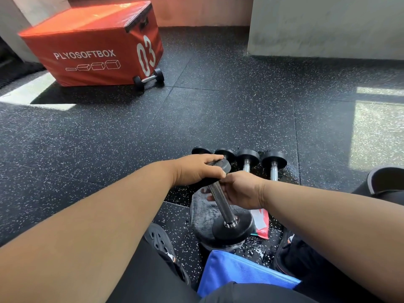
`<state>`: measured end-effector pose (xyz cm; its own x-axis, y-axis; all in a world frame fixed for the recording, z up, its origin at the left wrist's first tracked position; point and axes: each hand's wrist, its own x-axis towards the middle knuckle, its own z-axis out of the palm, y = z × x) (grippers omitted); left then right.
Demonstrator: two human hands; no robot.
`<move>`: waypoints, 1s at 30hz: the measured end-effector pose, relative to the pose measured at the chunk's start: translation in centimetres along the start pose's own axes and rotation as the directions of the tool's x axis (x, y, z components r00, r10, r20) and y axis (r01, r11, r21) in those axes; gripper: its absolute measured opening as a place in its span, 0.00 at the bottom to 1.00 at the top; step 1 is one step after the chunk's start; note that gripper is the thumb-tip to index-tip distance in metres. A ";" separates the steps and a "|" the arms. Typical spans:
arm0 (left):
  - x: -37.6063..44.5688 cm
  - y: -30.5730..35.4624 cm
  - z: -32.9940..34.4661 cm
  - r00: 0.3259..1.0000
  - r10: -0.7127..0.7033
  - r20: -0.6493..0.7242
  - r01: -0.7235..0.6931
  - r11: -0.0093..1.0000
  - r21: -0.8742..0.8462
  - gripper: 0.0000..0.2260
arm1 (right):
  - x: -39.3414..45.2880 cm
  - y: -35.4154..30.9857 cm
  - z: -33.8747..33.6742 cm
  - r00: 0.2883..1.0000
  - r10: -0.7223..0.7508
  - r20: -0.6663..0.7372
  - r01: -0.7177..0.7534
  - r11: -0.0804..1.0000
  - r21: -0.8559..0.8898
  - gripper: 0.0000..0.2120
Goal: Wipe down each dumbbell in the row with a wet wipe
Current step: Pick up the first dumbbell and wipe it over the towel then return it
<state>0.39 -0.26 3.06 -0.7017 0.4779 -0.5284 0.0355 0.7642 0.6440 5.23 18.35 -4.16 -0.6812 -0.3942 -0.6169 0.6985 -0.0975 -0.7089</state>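
Open floor lies beyond the dumbbell row; the grey towel and, apparently, a wipe packet crowd the near side.

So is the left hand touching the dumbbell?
Touching. The head view shows the left hand gripping the upper head of the tilted dumbbell.

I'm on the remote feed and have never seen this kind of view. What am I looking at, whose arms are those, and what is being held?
There is no machine here. The single picture comes from a camera on a person's head, looking down at their bare arms. The left hand grips the upper black end of a dumbbell; the right hand curls round its metal bar. Its lower end rests on a grey cloth on the speckled floor. Beyond the hands, more dumbbells lie in a row. A red and white packet lies by the cloth, a blue pad is nearest the camera, and one other dumbbell lies beside the orange box.
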 end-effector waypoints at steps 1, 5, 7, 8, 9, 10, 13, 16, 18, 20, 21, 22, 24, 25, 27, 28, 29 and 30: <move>0.0 0.2 0.0 1.000 0.008 0.005 -0.008 1.000 -0.003 0.43 | -0.1 -0.2 0.3 0.999 -0.042 -0.018 0.043 0.999 0.020 0.18; 0.0 0.7 0.3 0.999 0.026 0.024 -0.026 1.000 -0.002 0.45 | 0.3 0.1 0.2 0.992 -0.109 -0.059 0.114 0.990 0.083 0.19; 0.0 0.9 0.4 0.999 0.023 0.024 -0.024 1.000 0.009 0.46 | 0.4 0.4 0.1 0.991 -0.120 -0.060 0.128 0.981 0.144 0.20; 0.0 1.0 0.5 1.000 0.024 0.018 -0.025 1.000 0.019 0.46 | 0.3 0.3 0.3 0.989 -0.133 -0.069 0.143 0.976 0.166 0.20; 0.0 1.1 0.5 1.000 0.027 0.008 -0.027 0.999 0.029 0.45 | 0.4 0.3 0.4 0.985 -0.150 -0.086 0.164 0.968 0.187 0.20; 0.0 1.1 0.4 1.000 0.025 -0.005 -0.025 0.999 0.034 0.44 | 0.3 0.2 0.6 0.980 -0.170 -0.101 0.187 0.961 0.204 0.20; 0.1 0.9 0.3 1.000 0.005 -0.028 -0.004 0.999 0.032 0.43 | 0.5 0.3 0.9 0.974 -0.185 -0.131 0.212 0.949 0.234 0.20; 0.1 0.5 0.3 0.999 -0.015 -0.049 0.017 0.999 0.037 0.42 | 0.4 0.5 0.8 0.976 -0.151 -0.159 0.183 0.962 0.204 0.16; 0.1 0.5 0.3 0.996 -0.022 -0.081 0.026 0.999 0.047 0.39 | 0.4 0.5 0.7 0.976 -0.151 -0.160 0.178 0.970 0.169 0.12; 0.3 0.2 0.3 0.994 -0.030 -0.110 0.033 0.999 0.030 0.28 | -0.2 0.3 1.0 0.971 -0.182 -0.152 0.203 0.970 0.138 0.10; 0.4 0.0 0.3 0.992 -0.030 -0.119 0.031 0.999 0.011 0.22 | -0.4 0.2 0.9 0.965 -0.212 -0.154 0.229 0.968 0.101 0.11; 0.4 -0.1 0.3 0.992 -0.026 -0.120 0.024 0.999 -0.022 0.19 | -0.5 0.0 0.9 0.956 -0.249 -0.154 0.260 0.964 0.058 0.11; 0.4 -0.3 0.3 0.995 -0.022 -0.096 0.014 0.996 -0.086 0.18 | -0.5 -0.2 0.6 0.943 -0.306 -0.131 0.303 0.952 -0.049 0.09; 0.3 -0.3 0.4 0.997 -0.028 -0.076 0.019 0.994 -0.108 0.17 | -0.5 -0.2 0.6 0.939 -0.324 -0.113 0.316 0.945 -0.083 0.10; 0.3 -0.6 0.4 0.994 -0.081 -0.068 0.071 0.988 -0.137 0.22 | -0.5 -0.4 0.6 0.942 -0.322 -0.092 0.307 0.941 -0.144 0.12; 0.3 -0.8 0.4 0.990 -0.114 -0.085 0.100 0.984 -0.149 0.26 | -0.8 -0.6 0.9 0.944 -0.317 -0.095 0.298 0.939 -0.172 0.11; 0.4 -0.9 0.5 0.985 -0.141 -0.102 0.123 0.979 -0.164 0.29 | -1.2 -0.9 1.2 0.945 -0.315 -0.090 0.292 0.935 -0.199 0.08; 0.6 -1.1 0.5 0.979 -0.167 -0.114 0.145 0.973 -0.182 0.31 | -1.4 -1.1 1.4 0.943 -0.320 -0.090 0.294 0.929 -0.225 0.07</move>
<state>0.34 -0.61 1.74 -0.7741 0.2913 -0.5620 -0.1966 0.7333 0.6509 5.72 17.71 -1.98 -0.8858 -0.2585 -0.3855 0.3993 -0.0009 -0.9168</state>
